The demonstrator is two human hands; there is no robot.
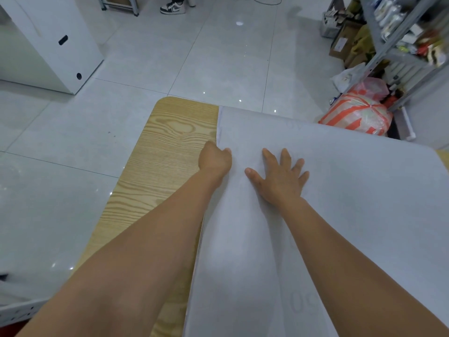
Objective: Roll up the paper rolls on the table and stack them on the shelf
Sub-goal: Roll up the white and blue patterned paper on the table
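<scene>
A large pale grey paper sheet lies unrolled across the wooden table, covering its right part. My left hand is curled at the sheet's left edge and pinches that edge. My right hand lies flat on the paper with fingers spread, a little to the right of the left hand. Faint printed digits show through the sheet near the bottom. A metal shelf stands at the far right.
The shelf is loaded with boxes and packets. An orange-and-white plastic bag sits on the floor beside it. A white cabinet stands at the far left. A person's shoe shows at the top. Grey tiled floor surrounds the table.
</scene>
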